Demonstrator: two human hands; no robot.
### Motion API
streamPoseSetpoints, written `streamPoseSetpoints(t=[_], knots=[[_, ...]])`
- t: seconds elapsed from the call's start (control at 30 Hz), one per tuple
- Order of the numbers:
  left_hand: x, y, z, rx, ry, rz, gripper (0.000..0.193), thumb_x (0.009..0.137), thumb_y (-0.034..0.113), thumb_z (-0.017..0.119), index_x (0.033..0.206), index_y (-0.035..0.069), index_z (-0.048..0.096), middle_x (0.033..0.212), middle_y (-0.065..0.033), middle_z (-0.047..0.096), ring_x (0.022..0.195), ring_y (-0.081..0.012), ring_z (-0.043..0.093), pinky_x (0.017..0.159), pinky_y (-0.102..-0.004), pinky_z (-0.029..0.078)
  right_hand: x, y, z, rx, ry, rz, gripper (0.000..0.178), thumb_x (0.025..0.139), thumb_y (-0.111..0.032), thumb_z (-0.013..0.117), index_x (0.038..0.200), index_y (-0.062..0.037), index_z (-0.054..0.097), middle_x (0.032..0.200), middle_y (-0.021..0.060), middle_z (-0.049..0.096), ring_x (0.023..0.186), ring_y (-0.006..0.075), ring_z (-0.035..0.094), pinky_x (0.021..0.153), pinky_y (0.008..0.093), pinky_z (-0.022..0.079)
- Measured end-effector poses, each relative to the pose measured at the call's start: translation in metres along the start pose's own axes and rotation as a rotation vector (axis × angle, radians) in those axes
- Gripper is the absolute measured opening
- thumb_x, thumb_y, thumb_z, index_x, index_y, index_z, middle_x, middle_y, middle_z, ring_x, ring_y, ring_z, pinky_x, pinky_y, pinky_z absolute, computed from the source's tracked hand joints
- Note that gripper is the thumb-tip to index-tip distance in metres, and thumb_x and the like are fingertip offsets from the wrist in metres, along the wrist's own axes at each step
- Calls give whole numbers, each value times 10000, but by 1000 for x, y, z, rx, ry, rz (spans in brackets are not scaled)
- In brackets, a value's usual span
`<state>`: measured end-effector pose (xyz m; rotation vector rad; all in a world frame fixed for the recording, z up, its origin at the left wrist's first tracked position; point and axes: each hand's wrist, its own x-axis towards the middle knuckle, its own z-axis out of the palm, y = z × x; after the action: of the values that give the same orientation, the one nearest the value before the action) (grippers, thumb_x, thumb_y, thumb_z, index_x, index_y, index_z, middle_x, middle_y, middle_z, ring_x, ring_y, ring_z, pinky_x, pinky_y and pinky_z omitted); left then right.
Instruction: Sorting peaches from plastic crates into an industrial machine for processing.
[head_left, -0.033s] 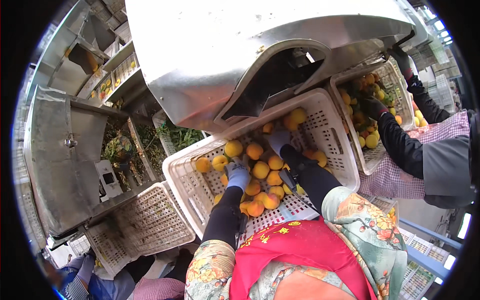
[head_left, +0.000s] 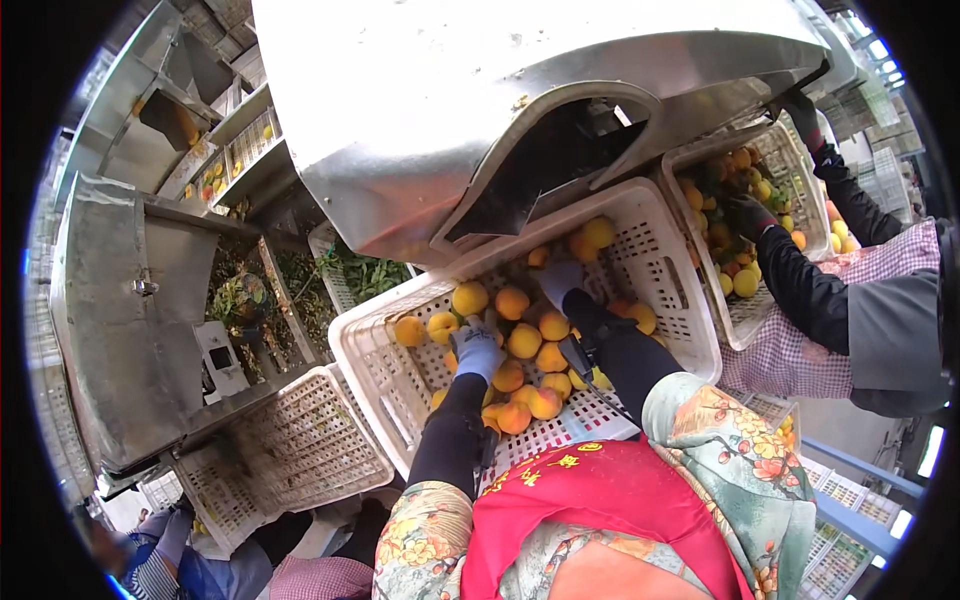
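Note:
Several yellow-orange peaches [head_left: 523,341] lie in a white plastic crate [head_left: 381,400] in front of me. Both my hands wear light grey-blue gloves and reach into it. My left hand [head_left: 477,350] is among the peaches, its fingers curled downward beside a yellow peach [head_left: 441,327]; what lies under the fingers is hidden. Farther in and to the right, my right hand [head_left: 561,282] lies close to an orange peach [head_left: 539,257] near the crate's far wall. Its fingers are mostly hidden, so I cannot tell their grip.
A metal machine chute [head_left: 540,170] overhangs the crate's far side. At right, a co-worker's dark-gloved hand [head_left: 748,215] reaches into another crate of peaches [head_left: 735,330]. A stained white crate [head_left: 290,440] stands at left, by a metal machine housing [head_left: 110,330]. Green leaves [head_left: 365,272] lie behind.

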<state>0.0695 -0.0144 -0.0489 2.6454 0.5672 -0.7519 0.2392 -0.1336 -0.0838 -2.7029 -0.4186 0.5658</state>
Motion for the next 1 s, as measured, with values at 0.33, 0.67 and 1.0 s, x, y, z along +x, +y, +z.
streamPoseSetpoints(t=[0.33,0.67,1.0], knots=[[-43,-6,-59,-2684,-350,297,716,793,526,645,1332,94,455,1348,-141,489,1233,-336,467,1022,-571,370,-95,-62,-115,257,71,-683,875,692,-293,752,1429,-81,330,1306,201,495,1196,366,482,1033,448,366],[-88,5,-130,-2401,85,604,737,777,316,689,1411,106,377,1285,-155,511,1152,-319,527,977,-439,448,-101,-129,-186,235,563,-843,858,691,-347,760,1406,-58,383,1278,189,519,1166,371,493,1071,481,312],[-88,-15,-118,-2242,87,597,669,745,53,640,1373,52,407,1298,-102,513,1202,-243,505,1002,-376,427,-28,-165,-180,178,776,-837,815,693,-293,766,1383,-62,400,1375,201,441,1224,375,439,1051,517,295]])
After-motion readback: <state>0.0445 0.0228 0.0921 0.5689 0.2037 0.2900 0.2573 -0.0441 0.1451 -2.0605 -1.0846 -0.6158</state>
